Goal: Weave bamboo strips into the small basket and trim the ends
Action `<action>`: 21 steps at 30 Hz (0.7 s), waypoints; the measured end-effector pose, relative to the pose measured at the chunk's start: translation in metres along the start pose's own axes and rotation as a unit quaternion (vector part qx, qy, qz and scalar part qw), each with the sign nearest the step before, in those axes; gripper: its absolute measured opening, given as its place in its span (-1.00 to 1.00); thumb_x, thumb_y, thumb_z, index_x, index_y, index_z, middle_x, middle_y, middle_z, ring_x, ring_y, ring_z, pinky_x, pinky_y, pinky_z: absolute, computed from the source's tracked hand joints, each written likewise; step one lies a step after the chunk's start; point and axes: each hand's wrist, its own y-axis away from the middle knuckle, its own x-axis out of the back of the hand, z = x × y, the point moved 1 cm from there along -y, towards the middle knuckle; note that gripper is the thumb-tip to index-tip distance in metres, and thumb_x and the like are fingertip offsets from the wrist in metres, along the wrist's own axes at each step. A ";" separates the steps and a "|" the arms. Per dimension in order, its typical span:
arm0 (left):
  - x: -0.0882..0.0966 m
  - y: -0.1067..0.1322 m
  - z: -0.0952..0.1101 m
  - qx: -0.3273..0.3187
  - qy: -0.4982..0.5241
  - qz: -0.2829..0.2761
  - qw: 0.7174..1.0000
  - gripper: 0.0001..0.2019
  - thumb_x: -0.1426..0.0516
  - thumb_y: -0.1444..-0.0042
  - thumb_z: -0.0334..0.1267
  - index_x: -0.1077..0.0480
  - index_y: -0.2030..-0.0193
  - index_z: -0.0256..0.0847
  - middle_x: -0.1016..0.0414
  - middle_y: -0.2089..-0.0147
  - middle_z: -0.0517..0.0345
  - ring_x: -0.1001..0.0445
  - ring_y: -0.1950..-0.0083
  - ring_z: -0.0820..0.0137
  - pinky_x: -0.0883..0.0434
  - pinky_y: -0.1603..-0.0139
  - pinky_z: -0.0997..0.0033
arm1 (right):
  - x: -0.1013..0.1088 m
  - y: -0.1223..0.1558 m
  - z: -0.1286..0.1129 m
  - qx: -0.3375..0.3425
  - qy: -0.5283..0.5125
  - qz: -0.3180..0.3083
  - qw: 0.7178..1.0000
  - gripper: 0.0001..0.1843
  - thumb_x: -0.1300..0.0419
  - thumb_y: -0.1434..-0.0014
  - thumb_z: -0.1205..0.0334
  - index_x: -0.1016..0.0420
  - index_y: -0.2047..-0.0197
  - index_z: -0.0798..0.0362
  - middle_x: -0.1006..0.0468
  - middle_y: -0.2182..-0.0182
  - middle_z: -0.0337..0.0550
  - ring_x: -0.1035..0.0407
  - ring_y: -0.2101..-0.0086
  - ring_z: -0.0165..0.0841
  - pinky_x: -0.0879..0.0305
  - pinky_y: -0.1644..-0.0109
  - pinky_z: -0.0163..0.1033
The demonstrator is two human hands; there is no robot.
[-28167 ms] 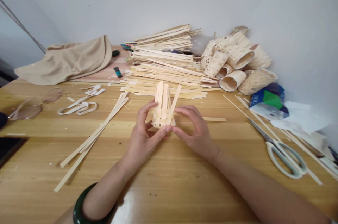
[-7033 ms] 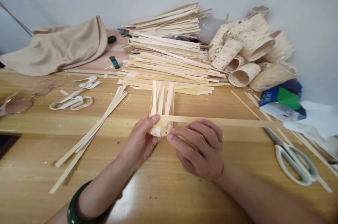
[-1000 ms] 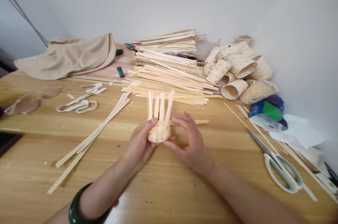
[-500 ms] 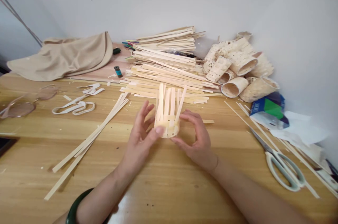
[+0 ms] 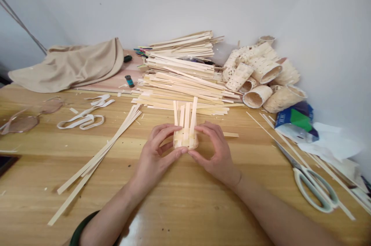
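A small woven basket point(image 5: 186, 138) of pale flat strips is held between my two hands, with several strip ends standing up from its woven lower part. My left hand point(image 5: 158, 149) grips its left side, the thumb at the bottom front edge and the fingers at the upper left. On the right side my right hand point(image 5: 216, 153) holds it the same way, thumb low and index finger near the top of the weave. Fingers behind the basket are partly hidden. Just beyond it lie stacked pale strips point(image 5: 185, 83).
Several finished woven cylinders point(image 5: 257, 96) are heaped at the back right. Scissors point(image 5: 311, 184) and a blue packet point(image 5: 294, 118) lie at right. Loose strips point(image 5: 101, 153), a white ribbon point(image 5: 87, 118), glasses point(image 5: 26, 122), a thread spool point(image 5: 129, 81) and beige cloth point(image 5: 72, 64) are on the left.
My left thumb has slid down from the basket's front to its bottom edge, and my left fingers have closed in on its side. The basket has turned or tilted slightly.
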 end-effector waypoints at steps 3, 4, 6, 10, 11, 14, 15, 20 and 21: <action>0.002 -0.001 -0.001 0.000 0.017 0.006 1.000 -0.64 -0.44 -0.06 -0.21 -0.62 -0.02 0.11 -0.29 -0.14 0.13 -0.53 -0.17 0.26 -0.62 -0.15 0.21 | 0.001 -0.001 0.001 -0.006 -0.008 -0.026 1.000 -0.52 -0.36 -0.25 0.17 -0.36 -0.18 -0.05 -0.53 -0.02 0.02 -0.42 -0.09 -0.08 -0.44 -0.22 0.11; 0.002 -0.001 -0.001 -0.004 0.019 0.011 1.000 -0.64 -0.44 -0.05 -0.22 -0.63 -0.01 0.12 -0.28 -0.14 0.14 -0.53 -0.17 0.27 -0.62 -0.15 0.24 | 0.001 -0.001 0.001 -0.008 -0.010 -0.032 0.999 -0.53 -0.36 -0.25 0.16 -0.36 -0.18 -0.06 -0.53 -0.02 0.02 -0.42 -0.09 -0.08 -0.43 -0.24 0.13; 0.002 -0.001 0.001 -0.003 0.019 0.014 1.000 -0.65 -0.44 -0.05 -0.25 -0.63 0.00 0.14 -0.26 -0.16 0.17 -0.54 -0.16 0.31 -0.61 -0.16 0.28 | 0.001 -0.001 0.002 -0.010 -0.014 -0.043 0.999 -0.53 -0.36 -0.25 0.14 -0.35 -0.17 -0.07 -0.53 -0.03 0.02 -0.42 -0.11 -0.07 -0.42 -0.25 0.14; 0.000 0.000 0.003 0.028 0.027 0.012 0.999 -0.69 -0.44 -0.06 -0.24 -0.63 0.03 0.09 -0.27 -0.15 0.17 -0.57 -0.13 0.32 -0.61 -0.16 0.27 | -0.001 0.000 0.004 -0.018 -0.022 -0.046 0.999 -0.56 -0.35 -0.26 0.14 -0.36 -0.16 -0.07 -0.54 -0.03 0.01 -0.43 -0.10 -0.09 -0.43 -0.25 0.13; -0.001 0.000 0.003 0.033 0.030 0.009 0.999 -0.68 -0.43 -0.07 -0.23 -0.63 0.01 0.08 -0.28 -0.15 0.16 -0.57 -0.13 0.30 -0.61 -0.16 0.25 | -0.001 0.000 0.005 -0.023 -0.026 -0.039 0.999 -0.56 -0.35 -0.27 0.14 -0.37 -0.16 -0.07 -0.54 -0.03 0.01 -0.44 -0.09 -0.09 -0.43 -0.25 0.12; -0.004 0.001 0.001 0.013 0.038 0.019 0.999 -0.50 -0.41 -0.11 -0.20 -0.51 -0.20 0.15 -0.31 -0.24 0.11 -0.54 -0.22 0.21 -0.59 -0.21 0.16 | -0.001 0.001 0.005 -0.042 -0.043 -0.001 0.998 -0.54 -0.35 -0.26 0.14 -0.38 -0.18 -0.08 -0.54 -0.06 0.01 -0.43 -0.12 -0.10 -0.41 -0.27 0.12; -0.005 0.001 0.000 -0.001 0.036 0.026 0.999 -0.43 -0.41 -0.11 -0.20 -0.45 -0.27 0.17 -0.32 -0.29 0.10 -0.50 -0.28 0.18 -0.56 -0.25 0.13 | 0.000 0.002 0.006 -0.047 -0.051 0.011 0.998 -0.53 -0.36 -0.25 0.14 -0.38 -0.19 -0.09 -0.54 -0.08 0.00 -0.42 -0.13 -0.10 -0.40 -0.28 0.12; -0.006 0.002 -0.005 -0.034 0.012 0.001 0.999 -0.38 -0.39 -0.14 -0.20 -0.38 -0.34 0.05 -0.38 -0.35 0.01 -0.42 -0.36 0.15 -0.38 -0.43 0.00 | 0.002 0.002 0.006 -0.054 -0.106 0.033 0.992 -0.51 -0.36 -0.25 0.11 -0.39 -0.20 -0.09 -0.54 -0.10 0.00 -0.42 -0.16 -0.11 -0.39 -0.30 0.11; -0.006 0.002 -0.005 -0.037 0.011 -0.004 0.999 -0.39 -0.38 -0.15 -0.21 -0.38 -0.34 0.02 -0.40 -0.34 -0.01 -0.44 -0.35 0.16 -0.37 -0.44 -0.01 | 0.003 0.002 0.006 -0.055 -0.111 0.030 0.992 -0.50 -0.36 -0.25 0.10 -0.39 -0.21 -0.08 -0.53 -0.11 0.01 -0.42 -0.16 -0.10 -0.39 -0.30 0.12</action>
